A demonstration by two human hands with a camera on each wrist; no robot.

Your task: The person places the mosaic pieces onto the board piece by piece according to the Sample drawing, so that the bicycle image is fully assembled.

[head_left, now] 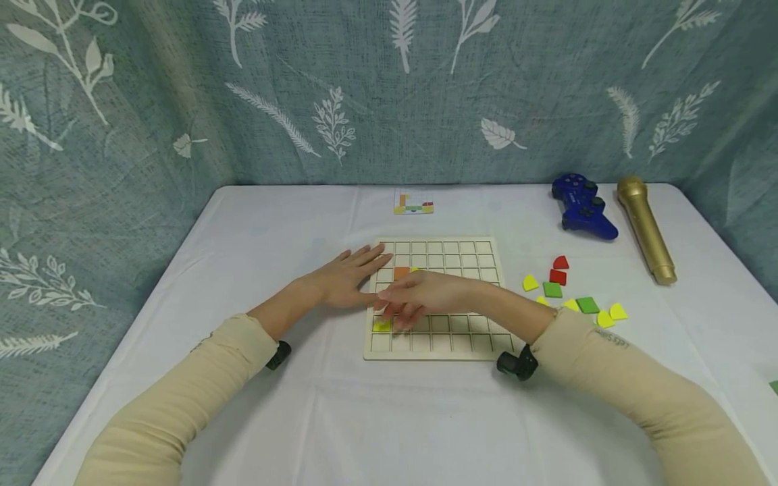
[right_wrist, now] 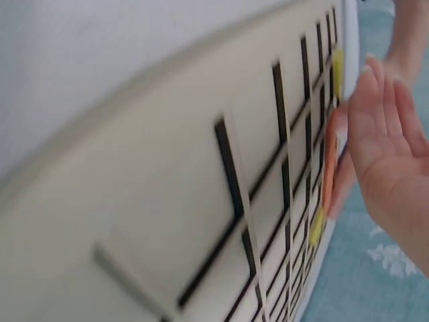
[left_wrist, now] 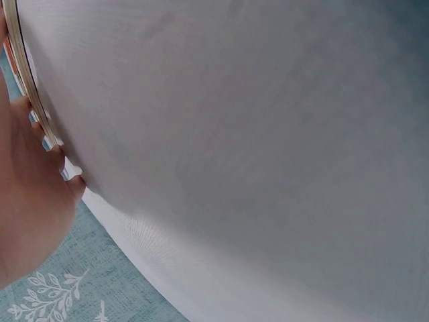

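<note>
Board (head_left: 462, 337), pale and gridded, lies flat at mid-bench. Left hand (head_left: 349, 278) across its left edge: fingers straight, spread apart, tips on the rim area, thumb toward the right hand (head_left: 419, 297). Right hand reaches in from the right over the board's left part, slightly blurred, palm turned leftward; fingers lie side by side, lightly bent in the head view, straighter in the right wrist view. Whether thumb and forefinger pinch a piece: cannot tell, tips overlap too closely. On the grid: yellow piece (head_left: 381, 326) near the lower left corner, orange piece (head_left: 402, 273) higher up, second yellow bit (head_left: 415, 269) just beside it, partly covered by the right hand. Right of the board, loose: red quarter-round (head_left: 561, 262), red square (head_left: 558, 277) just below it, two green pieces (head_left: 552, 290), several yellow pieces (head_left: 531, 283), some partly behind the right sleeve (head_left: 632, 378). Pattern card (head_left: 414, 202) beyond the board, near the bench's (head_left: 292, 223) far edge. Far right: blue game controller (head_left: 583, 206), gold microphone (head_left: 647, 229) beside it, slanted. Leaf-print curtain (head_left: 413, 121) hangs behind.
</note>
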